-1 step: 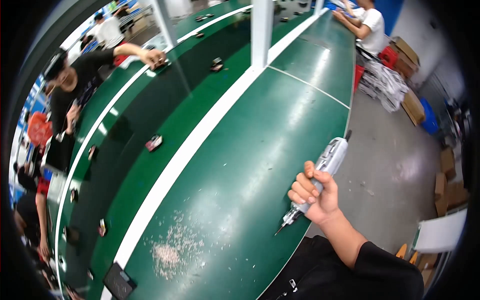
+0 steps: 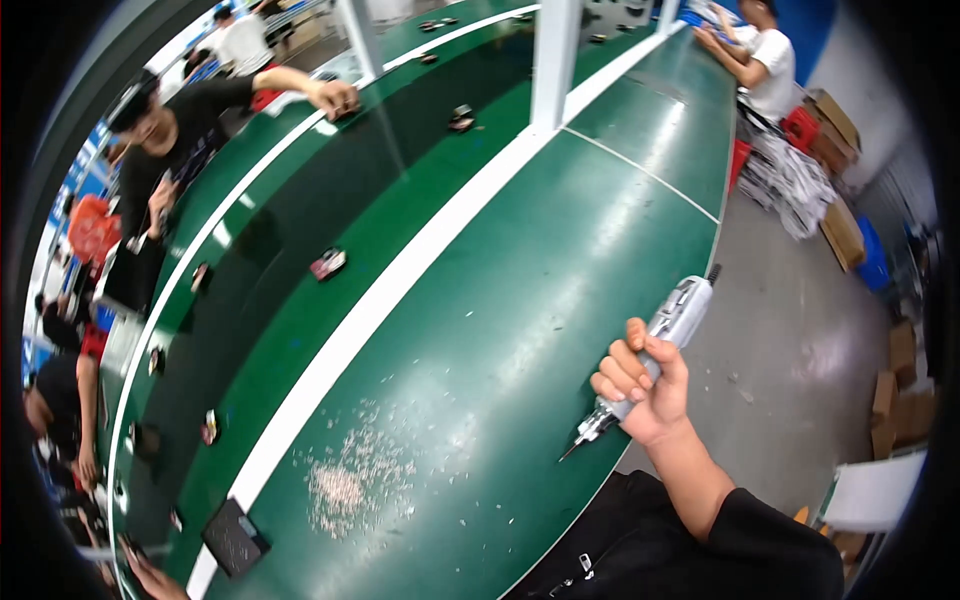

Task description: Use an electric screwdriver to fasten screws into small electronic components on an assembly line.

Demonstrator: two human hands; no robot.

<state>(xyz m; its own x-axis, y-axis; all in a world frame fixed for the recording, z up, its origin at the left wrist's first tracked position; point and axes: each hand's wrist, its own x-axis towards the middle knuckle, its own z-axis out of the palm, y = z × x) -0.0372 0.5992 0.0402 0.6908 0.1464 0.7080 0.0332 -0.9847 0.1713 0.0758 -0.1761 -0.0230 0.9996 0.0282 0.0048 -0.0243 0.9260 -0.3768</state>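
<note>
The right hand (image 2: pixel 643 388) clasps an electric screwdriver (image 2: pixel 682 312) along the table's (image 2: pixel 560 300) right edge, bit tip inward. Wide green surface stretches toward the white strip (image 2: pixel 390 282). The left hand (image 2: pixel 153 576) shows low at left, grip unclear.

Bits (image 2: pixel 338 487) on bench (image 2: pixel 540 310) near L, box (image 2: pixel 235 538) L of 'em on divider strip (image 2: pixel 390 290), belt (image 2: pixel 290 330) past strip, R hand (image 2: pixel 648 388) w/ screwdriver (image 2: pixel 683 310) at bench's R edge, cartons (image 2: pixel 884 412) on flr (image 2: pixel 770 330) far R.
</note>
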